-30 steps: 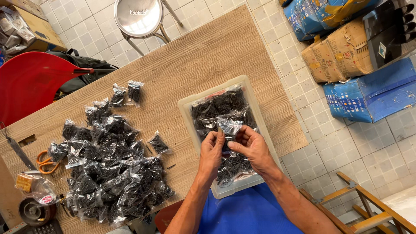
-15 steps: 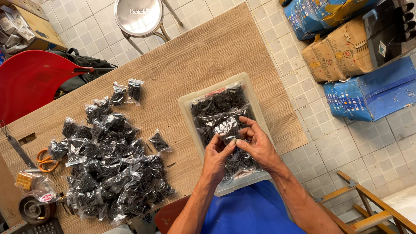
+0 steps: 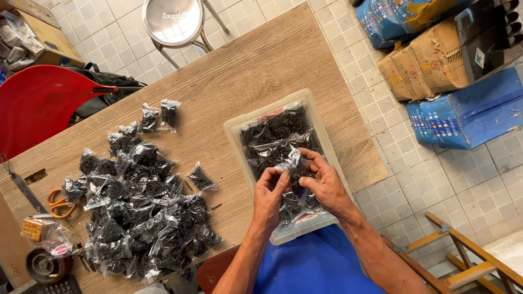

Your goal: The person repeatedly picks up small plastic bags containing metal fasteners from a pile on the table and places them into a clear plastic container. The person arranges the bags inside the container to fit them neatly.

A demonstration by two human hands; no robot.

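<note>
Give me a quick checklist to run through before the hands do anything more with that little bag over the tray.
1. Both hands on the small clear bag: ok, left hand and right hand pinch it.
2. Bag over the plastic tray: ok.
3. Bag sealed: cannot tell.
4. Tray fully on the wooden table: not ok, its near end overhangs the edge.
5. Pile of filled bags apart from the tray: ok.
</note>
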